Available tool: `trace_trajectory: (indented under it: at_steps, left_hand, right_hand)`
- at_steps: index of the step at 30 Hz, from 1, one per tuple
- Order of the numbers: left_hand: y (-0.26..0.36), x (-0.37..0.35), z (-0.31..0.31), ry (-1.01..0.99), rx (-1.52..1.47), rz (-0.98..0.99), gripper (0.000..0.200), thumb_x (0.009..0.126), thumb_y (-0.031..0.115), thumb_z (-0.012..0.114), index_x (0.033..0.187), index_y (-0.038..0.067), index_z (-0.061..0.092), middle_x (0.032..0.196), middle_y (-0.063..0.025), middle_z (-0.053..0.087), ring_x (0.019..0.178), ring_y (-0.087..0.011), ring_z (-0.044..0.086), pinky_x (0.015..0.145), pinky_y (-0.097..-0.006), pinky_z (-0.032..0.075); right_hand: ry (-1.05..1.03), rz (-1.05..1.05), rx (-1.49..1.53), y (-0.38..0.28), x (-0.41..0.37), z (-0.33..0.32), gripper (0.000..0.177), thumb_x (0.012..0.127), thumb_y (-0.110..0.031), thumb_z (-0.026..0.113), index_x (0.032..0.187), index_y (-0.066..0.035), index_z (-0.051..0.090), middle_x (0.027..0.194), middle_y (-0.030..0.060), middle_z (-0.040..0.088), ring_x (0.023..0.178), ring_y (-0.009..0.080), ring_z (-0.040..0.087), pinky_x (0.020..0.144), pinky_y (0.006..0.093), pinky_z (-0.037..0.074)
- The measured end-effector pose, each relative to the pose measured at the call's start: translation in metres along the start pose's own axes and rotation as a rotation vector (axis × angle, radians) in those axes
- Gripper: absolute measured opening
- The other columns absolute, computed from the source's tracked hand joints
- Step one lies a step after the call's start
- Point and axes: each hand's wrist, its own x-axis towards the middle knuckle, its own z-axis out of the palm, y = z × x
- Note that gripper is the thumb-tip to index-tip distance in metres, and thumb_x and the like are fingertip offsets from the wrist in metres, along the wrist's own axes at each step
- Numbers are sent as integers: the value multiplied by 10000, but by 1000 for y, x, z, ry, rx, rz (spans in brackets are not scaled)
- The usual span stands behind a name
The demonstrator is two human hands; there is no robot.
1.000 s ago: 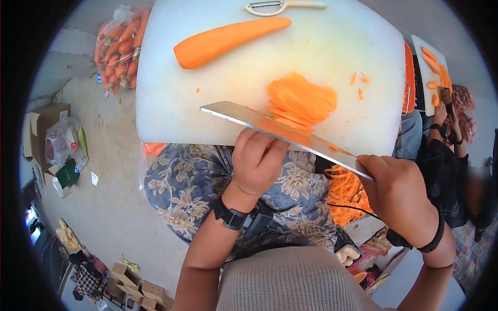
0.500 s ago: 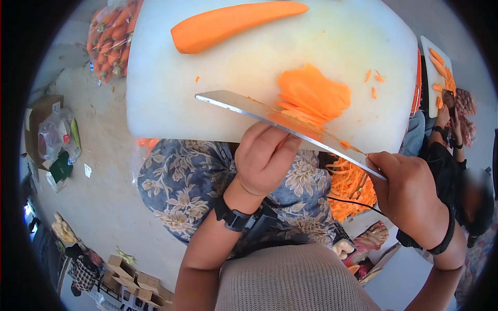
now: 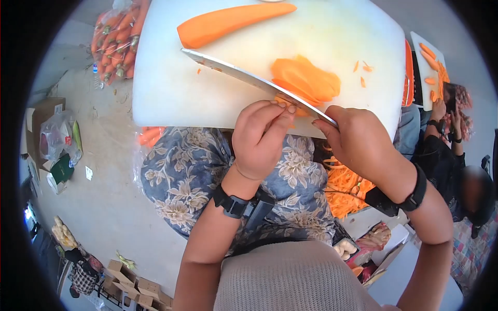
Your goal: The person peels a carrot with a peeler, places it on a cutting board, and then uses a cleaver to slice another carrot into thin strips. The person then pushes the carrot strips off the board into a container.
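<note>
My right hand (image 3: 358, 140) is closed around the handle end of a large knife (image 3: 249, 78), whose blade reaches up and left over the white cutting board (image 3: 171, 98). Fingers of my left hand (image 3: 262, 135) are pressed together at the board's near edge, against the blade's near side; small orange pieces show by the fingertips, but what they grip is hidden. Just beyond the blade lies a fanned stack of thin carrot slices (image 3: 306, 78). A peeled carrot (image 3: 233, 23) rests at the far left of the board, near the knife tip.
Carrot shreds (image 3: 345, 189) are piled below the board on the right. A bag of carrots (image 3: 116, 44) stands at the upper left, boxes (image 3: 132, 285) at the lower left. At the right, another person (image 3: 446, 150) works at a second board (image 3: 428, 85) with carrots.
The knife has swung its tip upward, and its handle, with my right hand, has moved up and left. My left fingers have shifted slightly. The board appears a little higher in view.
</note>
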Motion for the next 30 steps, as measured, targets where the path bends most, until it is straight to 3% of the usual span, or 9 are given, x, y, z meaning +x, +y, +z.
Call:
trace_trajectory:
  at_steps: [2,5,8,15,22,30]
  left_hand:
    - [0,1,-4,-87,-26,-61,228,730,-118,708,906,27,696,953,-73,589,865,-262,609,728,-345,540]
    - [1,3,-4,-69,-40,-80,269,714,-117,705,944,23,701,946,-75,589,861,-262,608,726,-345,535]
    - [1,6,-6,-56,-5,-59,207,732,-24,716,937,-2,697,928,-94,612,848,-283,597,703,-356,517]
    - [2,5,-9,-71,-10,-69,209,727,-21,703,934,1,697,947,-93,619,872,-285,599,720,-356,517]
    - [5,7,-14,-105,-4,-102,234,707,-15,691,940,8,699,966,-94,625,882,-290,598,740,-372,513]
    - [4,8,-13,-95,-11,-81,258,700,-12,696,956,11,701,946,-87,621,873,-284,599,733,-368,513]
  right_hand:
    - [11,-4,1,-1,-2,-5,183,884,-180,648,885,3,639,676,211,601,639,400,601,582,437,476]
    - [105,-88,-32,-9,-14,-22,258,883,-208,637,730,-4,597,603,197,591,594,376,620,561,445,499]
    - [49,9,-57,-21,-30,-43,220,878,-178,646,754,-1,607,599,190,589,584,362,620,543,433,495]
    - [51,-57,-93,-20,-42,-44,117,810,-108,679,837,-16,611,643,152,599,594,325,626,537,408,494]
    - [50,-96,-143,-19,-44,-49,156,743,-60,701,864,-46,603,652,109,591,599,296,614,550,394,483]
    - [17,-89,-132,-13,-44,-52,160,745,-51,701,875,-45,608,662,117,594,605,302,613,557,397,483]
